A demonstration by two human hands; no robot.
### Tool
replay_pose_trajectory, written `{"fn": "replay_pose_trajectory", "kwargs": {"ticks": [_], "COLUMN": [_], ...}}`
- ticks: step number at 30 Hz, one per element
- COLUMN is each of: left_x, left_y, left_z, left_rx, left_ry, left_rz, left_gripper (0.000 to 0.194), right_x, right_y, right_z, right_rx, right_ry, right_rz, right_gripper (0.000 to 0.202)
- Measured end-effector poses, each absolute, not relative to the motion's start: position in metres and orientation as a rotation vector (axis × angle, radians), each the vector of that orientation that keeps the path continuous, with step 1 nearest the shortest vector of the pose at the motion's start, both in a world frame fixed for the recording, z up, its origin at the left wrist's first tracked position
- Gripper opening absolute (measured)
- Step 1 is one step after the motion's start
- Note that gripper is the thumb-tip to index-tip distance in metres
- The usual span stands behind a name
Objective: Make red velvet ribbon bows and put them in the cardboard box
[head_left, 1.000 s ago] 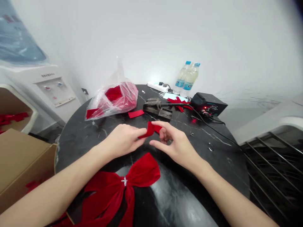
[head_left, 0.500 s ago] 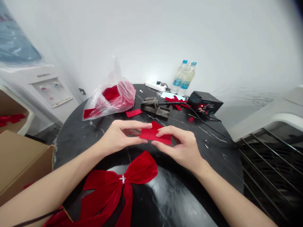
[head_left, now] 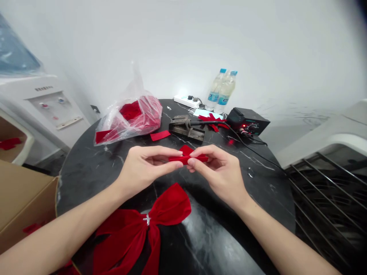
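A small red fabric strip is folded into a narrow band above the middle of the black marbled table. My left hand pinches its left end between thumb and fingers. On its right part, my right hand pinches it the same way, fingertips close to those of the left. A large red bow with a silver tie at its centre lies nearer to me, below the hands. Another red piece lies flat behind my left hand.
Behind stand a plastic bag of red fabric, a soldering iron holder, a power strip, bottles and a black control box. A cardboard box is at left, a metal rack at right.
The red strip, flatter and wider before, is now folded narrow. My left fingers have closed onto its left end, and my right fingers have drawn together. The view has shifted slightly.
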State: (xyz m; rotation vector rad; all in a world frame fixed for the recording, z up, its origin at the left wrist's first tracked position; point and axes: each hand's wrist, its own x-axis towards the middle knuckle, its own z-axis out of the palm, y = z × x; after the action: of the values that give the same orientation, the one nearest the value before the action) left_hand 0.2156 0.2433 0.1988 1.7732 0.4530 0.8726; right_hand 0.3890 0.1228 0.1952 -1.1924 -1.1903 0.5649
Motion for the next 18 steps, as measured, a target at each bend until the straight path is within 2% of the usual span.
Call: {"fn": "replay_pose_trajectory", "kwargs": {"ticks": [5, 10, 15, 16, 18], "left_x": [0.213, 0.210, 0.209, 0.209, 0.210], "left_y": [0.243, 0.247, 0.252, 0.252, 0.252], "left_z": [0.202, 0.203, 0.201, 0.201, 0.201], "left_rx": [1.906, 2.061, 2.261, 2.295, 2.328], "left_ry": [0.447, 0.408, 0.296, 0.262, 0.197], "left_rz": [0.937, 0.981, 0.954, 0.951, 0.956], "left_gripper": [0.012, 0.014, 0.017, 0.016, 0.015], "right_x": [0.388, 0.400, 0.414, 0.415, 0.415], "right_y": [0.122, 0.120, 0.118, 0.117, 0.117], "right_z": [0.196, 0.202, 0.208, 0.209, 0.209], "right_rx": [-1.174, -1.248, -1.362, -1.394, -1.455], "right_ry": [-1.171, -1.217, -1.403, -1.441, -1.517], "right_rz": [0.586, 0.675, 0.881, 0.894, 0.899], "right_gripper": [0.013, 0.014, 0.049, 0.047, 0.030]}}
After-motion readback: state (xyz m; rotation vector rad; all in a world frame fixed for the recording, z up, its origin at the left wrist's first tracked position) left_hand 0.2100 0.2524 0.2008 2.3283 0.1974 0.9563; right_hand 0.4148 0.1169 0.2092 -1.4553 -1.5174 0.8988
